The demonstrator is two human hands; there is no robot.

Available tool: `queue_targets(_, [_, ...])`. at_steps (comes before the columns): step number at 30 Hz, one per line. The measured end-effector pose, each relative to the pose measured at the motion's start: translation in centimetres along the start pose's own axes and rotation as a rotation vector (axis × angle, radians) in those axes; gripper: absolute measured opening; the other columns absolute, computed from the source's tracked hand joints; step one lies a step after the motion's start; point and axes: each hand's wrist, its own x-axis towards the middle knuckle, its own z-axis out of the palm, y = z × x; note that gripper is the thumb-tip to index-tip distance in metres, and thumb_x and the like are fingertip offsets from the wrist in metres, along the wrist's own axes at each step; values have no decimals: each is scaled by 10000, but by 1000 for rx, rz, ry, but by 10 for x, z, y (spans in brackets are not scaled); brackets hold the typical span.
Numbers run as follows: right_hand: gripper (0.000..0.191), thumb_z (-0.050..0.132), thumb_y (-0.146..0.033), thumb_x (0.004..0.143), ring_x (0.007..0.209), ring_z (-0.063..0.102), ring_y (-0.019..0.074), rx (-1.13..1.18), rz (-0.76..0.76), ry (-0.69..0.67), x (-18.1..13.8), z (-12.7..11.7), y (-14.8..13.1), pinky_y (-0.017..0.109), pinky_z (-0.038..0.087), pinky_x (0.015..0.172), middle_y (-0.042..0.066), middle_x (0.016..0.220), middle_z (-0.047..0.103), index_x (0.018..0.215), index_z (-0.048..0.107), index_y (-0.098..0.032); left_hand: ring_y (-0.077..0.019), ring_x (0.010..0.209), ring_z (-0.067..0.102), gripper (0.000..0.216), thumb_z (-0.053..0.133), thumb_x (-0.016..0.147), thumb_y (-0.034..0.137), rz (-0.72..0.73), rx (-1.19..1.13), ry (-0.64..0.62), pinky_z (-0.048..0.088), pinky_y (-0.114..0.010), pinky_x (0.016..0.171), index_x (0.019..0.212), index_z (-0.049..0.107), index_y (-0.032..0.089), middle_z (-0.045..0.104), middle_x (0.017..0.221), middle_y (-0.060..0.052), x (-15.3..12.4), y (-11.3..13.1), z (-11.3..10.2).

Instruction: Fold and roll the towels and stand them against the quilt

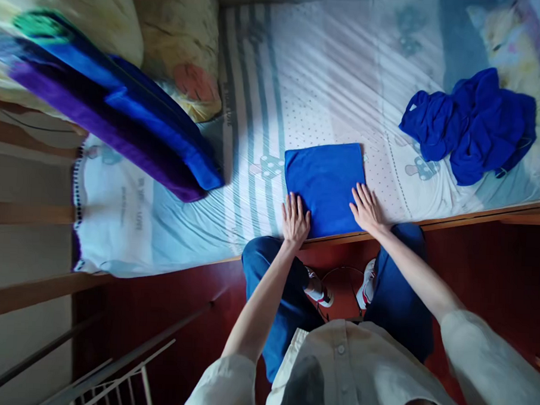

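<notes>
A blue cloth, folded into a neat rectangle, lies on the bed near its front edge. My left hand rests flat on the cloth's near left corner, fingers stretched out. My right hand lies flat on the near right corner, fingers spread. Neither hand holds anything. A crumpled pile of blue cloth sits further right on the bed, apart from both hands.
The bed's striped, patterned sheet runs to a wooden front edge. A blue and purple folded blanket and pillows lie at the left. Dark red floor and a white rack are below.
</notes>
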Motion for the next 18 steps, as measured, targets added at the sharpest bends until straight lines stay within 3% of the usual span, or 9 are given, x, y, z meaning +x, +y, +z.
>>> queue_targets(3, [616,346,-346,1066,1618,174,296,-17,92,16,-46,4,-7,571,139,1316,145,1718,255,1630,344,-100,-292,1624,58,650,331,1053,391,152,13,-72,128,-535,1323,1611,347,59,215,1719,-184,-27,19,7])
queue_targets(6, [604,373,-316,1053,1617,173,320,-24,135,47,-53,6,-16,604,131,1306,177,1712,246,1605,386,-70,-293,1623,72,612,332,1053,355,249,15,-115,150,-557,1314,1607,374,99,229,1718,-166,-36,32,15])
queue_targets(9, [594,391,-308,1050,1619,168,309,-4,84,57,-35,10,-32,592,139,1309,164,1716,240,1601,401,-87,-308,1623,76,601,346,1053,375,226,-6,-92,137,-598,1303,1605,396,142,232,1719,-157,-25,35,21])
queue_targets(13, [583,393,-343,1061,1616,192,274,46,18,30,3,18,-45,547,174,1316,124,1717,268,1607,404,-141,-324,1625,64,608,372,1043,406,145,-48,-53,98,-638,1292,1605,405,177,235,1722,-144,12,30,22])
queue_targets(18, [638,361,-415,1073,1624,150,287,64,66,47,63,23,-23,550,144,1323,139,1731,222,1628,345,-100,-312,1628,56,638,393,1029,424,84,-94,-15,64,-609,1304,1600,408,139,231,1725,-149,72,11,16])
